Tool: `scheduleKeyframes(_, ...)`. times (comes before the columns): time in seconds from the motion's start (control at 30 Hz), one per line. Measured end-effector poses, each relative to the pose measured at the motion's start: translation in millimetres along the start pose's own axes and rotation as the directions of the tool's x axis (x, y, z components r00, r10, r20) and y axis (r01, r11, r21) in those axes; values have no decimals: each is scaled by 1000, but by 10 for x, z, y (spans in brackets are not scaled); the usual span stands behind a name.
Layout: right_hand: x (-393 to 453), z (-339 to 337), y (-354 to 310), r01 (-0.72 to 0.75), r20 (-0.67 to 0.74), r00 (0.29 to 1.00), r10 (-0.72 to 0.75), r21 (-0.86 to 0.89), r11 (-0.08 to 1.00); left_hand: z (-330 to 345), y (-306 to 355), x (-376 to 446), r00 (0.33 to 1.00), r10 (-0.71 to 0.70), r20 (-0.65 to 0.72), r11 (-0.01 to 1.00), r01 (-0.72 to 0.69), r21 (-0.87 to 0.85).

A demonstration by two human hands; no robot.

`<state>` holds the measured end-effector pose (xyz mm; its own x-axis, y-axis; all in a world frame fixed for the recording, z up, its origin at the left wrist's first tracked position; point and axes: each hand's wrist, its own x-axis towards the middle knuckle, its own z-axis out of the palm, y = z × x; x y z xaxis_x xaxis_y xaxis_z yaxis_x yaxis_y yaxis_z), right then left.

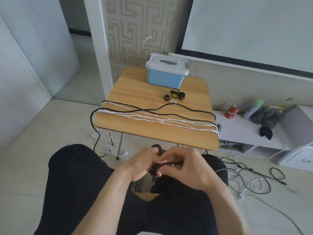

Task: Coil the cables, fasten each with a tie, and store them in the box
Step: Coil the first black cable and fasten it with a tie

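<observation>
1. You're seated with both hands over your lap, just off the table's (135,131) near edge, working a black coil (156,149).
2. Your left hand (144,164) has its fingers curled round the bundle and holds it together; only the top loop shows above your knuckles.
3. Your right hand (183,168) pinches the loose black end between thumb and fingers; it runs across toward your left hand.
4. The plug tip (154,179) hangs below your hands, so this looks like the last wrap, though I can't tell how many loops you've got.
5. Risk one: ease that left grip and the loops will likely spring apart in your lap.
6. The ties (174,95) sit mid-table, toward the far edge, just this side of the box (165,78). Risk two: reaching for one means freeing a hand, and the coil may slump.
7. A long black cable (152,109) and white cables (152,118) lie across the table and drop over both side edges. Risk three: a forearm dragged over them could pull them off and tangle them with the wires on the floor (250,177).
8. The box is at the far edge, lid on. It needs opening first, so a one-handed attempt could shove it back.
</observation>
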<state>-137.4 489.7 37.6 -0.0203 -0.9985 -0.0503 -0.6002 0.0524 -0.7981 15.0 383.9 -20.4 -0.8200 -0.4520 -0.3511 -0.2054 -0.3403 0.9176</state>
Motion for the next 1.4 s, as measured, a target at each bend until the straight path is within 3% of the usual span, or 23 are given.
scheduleKeyframes(0.07, 34, -98, 26, -15, -78, 997, 20, 65, 998, 71, 26, -16, 991, -7, 133, 998, 16, -62)
scheduleKeyframes(0.2, 119, -150, 215, -49, -316, 946, 73, 84, 995, 105, 53, -1, 977, -24, 210, 959, 82, -270)
scheduleKeyframes(0.3, 130, -109, 385, -59, -262, 961, 90, 123, 991, 40, 77, 15, 979, -4, 203, 846, 112, -521)
scheduleKeyframes(0.37, 105, -76, 476, -75, -237, 966, 100, 112, 991, -17, 78, 0, 994, 53, 92, 754, 21, -657)
scheduleKeyframes(0.47, 39, -32, 572, -125, -221, 965, 138, 73, 989, -120, 116, -43, 976, 181, -120, 497, -196, -845)
scheduleKeyframes(0.57, -55, 28, 663, -223, -176, 958, 225, 30, 974, -232, 149, -48, 931, 191, -311, 272, -354, -895)
scheduleKeyframes(0.73, -144, 127, 659, -301, -110, 946, 306, 63, 952, -291, 105, -1, 845, 80, -529, 148, -534, -832)
scheduleKeyframes(0.83, -153, 178, 573, -306, 48, 950, 308, -48, 951, -253, 133, 41, 792, 46, -609, 208, -604, -770)
scheduleKeyframes(0.93, -152, 189, 412, -204, 222, 946, 236, -161, 966, -186, 110, 100, 771, 39, -635, 354, -605, -713)
scheduleKeyframes(1.0, -150, 153, 278, -164, 298, 932, 207, -162, 973, -145, 43, 148, 761, 30, -648, 556, -551, -622)
scheduleKeyframes(1.07, -143, 83, 150, -140, 306, 934, 186, -166, 976, -93, -29, 172, 767, 44, -640, 823, -391, -412)
scheduleKeyframes(1.13, -142, 17, 50, -110, 255, 955, 149, -161, 981, -28, -63, 128, 815, 82, -574, 984, -157, -83)
scheduleKeyframes(1.23, -123, -43, 38, -102, 42, 993, 108, -123, 987, 31, -18, 35, 912, 95, -399, 973, 0, 232)
scheduleKeyframes(1.3, -108, -71, 102, -118, -142, 984, 105, -80, 990, 37, 37, -16, 963, 36, -267, 950, 50, 307)
scheduleKeyframes(1.4, -87, -132, 215, -160, -342, 928, 146, -13, 987, 36, 38, -44, 997, -61, -46, 986, 68, 155)
